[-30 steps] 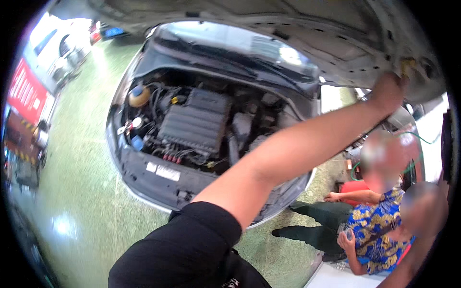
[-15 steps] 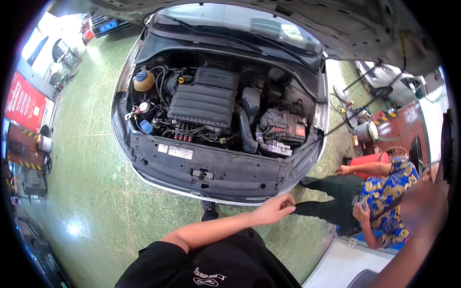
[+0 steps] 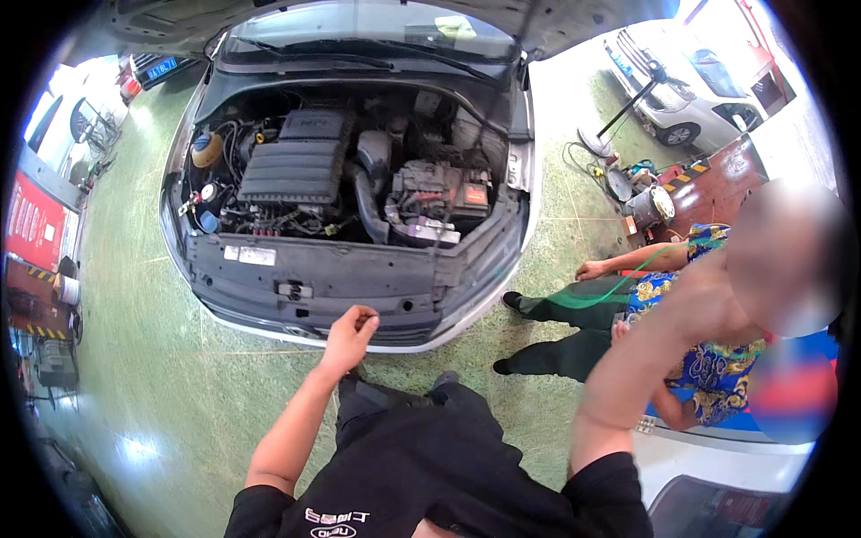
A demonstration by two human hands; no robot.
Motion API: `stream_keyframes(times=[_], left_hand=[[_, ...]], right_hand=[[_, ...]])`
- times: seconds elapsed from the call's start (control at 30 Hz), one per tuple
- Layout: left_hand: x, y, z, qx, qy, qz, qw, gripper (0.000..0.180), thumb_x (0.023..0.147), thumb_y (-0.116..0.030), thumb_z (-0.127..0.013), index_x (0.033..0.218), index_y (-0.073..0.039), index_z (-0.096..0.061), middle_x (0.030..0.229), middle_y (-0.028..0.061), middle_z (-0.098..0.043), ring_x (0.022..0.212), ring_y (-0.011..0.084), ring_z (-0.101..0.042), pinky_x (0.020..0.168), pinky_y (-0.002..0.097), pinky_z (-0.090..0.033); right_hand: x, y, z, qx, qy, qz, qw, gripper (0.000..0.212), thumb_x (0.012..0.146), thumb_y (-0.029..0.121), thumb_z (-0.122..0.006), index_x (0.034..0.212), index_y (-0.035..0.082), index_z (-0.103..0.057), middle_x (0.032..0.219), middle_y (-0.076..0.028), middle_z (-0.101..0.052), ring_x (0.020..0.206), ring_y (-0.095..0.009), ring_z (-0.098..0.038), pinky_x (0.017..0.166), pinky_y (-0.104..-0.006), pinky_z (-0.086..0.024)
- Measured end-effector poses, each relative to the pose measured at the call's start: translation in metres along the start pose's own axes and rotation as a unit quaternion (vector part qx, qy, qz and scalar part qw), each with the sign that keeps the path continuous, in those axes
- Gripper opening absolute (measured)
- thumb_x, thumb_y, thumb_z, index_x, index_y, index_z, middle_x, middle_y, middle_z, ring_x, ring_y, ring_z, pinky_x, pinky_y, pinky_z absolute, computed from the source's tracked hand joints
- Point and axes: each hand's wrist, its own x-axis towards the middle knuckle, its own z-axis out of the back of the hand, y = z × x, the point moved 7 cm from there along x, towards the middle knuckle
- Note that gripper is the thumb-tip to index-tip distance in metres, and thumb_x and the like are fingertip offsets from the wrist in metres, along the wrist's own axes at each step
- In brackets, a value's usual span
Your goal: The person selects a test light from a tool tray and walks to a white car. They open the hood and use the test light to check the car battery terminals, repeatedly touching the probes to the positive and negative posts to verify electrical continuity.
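Observation:
My left hand (image 3: 348, 339) hovers just in front of the car's front edge, its fingers loosely curled in and no object showing in them. Beyond it lies the open engine bay (image 3: 421, 282) of a light-coloured car, with a black engine cover (image 3: 291, 170), a battery (image 3: 439, 188) and a coolant tank with a blue cap (image 3: 206, 151). A small round gauge (image 3: 209, 192) sits beside the tank. My right arm (image 3: 641, 377) is raised toward the upper right; its hand is lost in blur, so its fingers cannot be made out.
A person in a blue-and-yellow patterned shirt (image 3: 708, 381) stands close on my right, one hand (image 3: 592, 271) extended toward the car. Overhead is the raised hood (image 3: 296, 13). A white car (image 3: 691, 85), a bucket (image 3: 656, 204) and a white surface (image 3: 708, 457) are also on the right.
My left hand has swung left from the bay's front right corner to its middle. My right arm has come further into view and up. The whole view has shifted right.

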Motion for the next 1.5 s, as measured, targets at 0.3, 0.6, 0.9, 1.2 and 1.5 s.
stream_keyframes(times=[0.3,0.6,0.9,1.2,1.5], left_hand=[[0.006,-0.047,-0.152,0.077,-0.012,-0.005,0.997,0.023,0.103,-0.017,-0.068,0.119,-0.001,-0.069,0.097,0.0073,-0.072,0.089,0.0159,-0.066,0.085,0.0331,-0.053],[0.226,-0.116,-0.261,0.236,-0.036,-0.158,0.958,0.035,0.095,-0.023,-0.071,0.122,-0.002,-0.066,0.122,0.0213,-0.066,0.116,0.0394,-0.063,0.101,0.0483,-0.052],[0.499,-0.100,-0.188,0.449,-0.236,0.169,0.845,0.052,0.095,-0.034,-0.060,0.140,-0.009,-0.059,0.146,0.0171,-0.057,0.140,0.0351,-0.052,0.113,0.0554,-0.042],[0.589,-0.025,-0.111,0.505,0.062,0.170,0.844,0.060,0.094,-0.059,-0.069,0.128,-0.010,-0.076,0.128,0.0154,-0.075,0.119,0.0328,-0.070,0.105,0.0427,-0.053],[0.490,-0.056,-0.099,0.410,-0.298,0.189,0.841,0.029,0.092,-0.031,-0.071,0.118,-0.020,-0.079,0.134,0.0153,-0.068,0.133,0.0350,-0.059,0.112,0.0481,-0.043]], right_hand=[[-0.253,0.069,0.135,-0.646,-0.330,-0.276,0.631,0.021,0.104,0.015,-0.071,0.119,0.005,-0.059,0.095,0.000,-0.063,0.082,-0.007,-0.058,0.071,-0.0232,-0.048],[-0.276,0.172,0.181,-0.615,-0.383,-0.362,0.587,0.021,0.102,0.006,-0.069,0.121,0.002,-0.060,0.105,-0.003,-0.064,0.096,-0.009,-0.060,0.082,-0.0262,-0.051],[-0.172,0.268,0.254,-0.689,-0.420,-0.313,0.501,0.025,0.106,0.017,-0.069,0.123,0.006,-0.054,0.091,-0.002,-0.059,0.072,-0.007,-0.051,0.056,-0.0193,-0.038],[-0.163,0.254,0.398,-0.631,-0.443,-0.438,0.462,0.022,0.109,0.018,-0.064,0.125,0.008,-0.051,0.091,-0.002,-0.052,0.068,-0.007,-0.043,0.055,-0.0244,-0.036],[-0.084,0.153,0.524,-0.624,-0.238,-0.456,0.588,0.031,0.109,0.032,-0.063,0.116,0.002,-0.056,0.114,-0.009,-0.054,0.077,-0.009,-0.051,0.055,-0.0240,-0.043]])
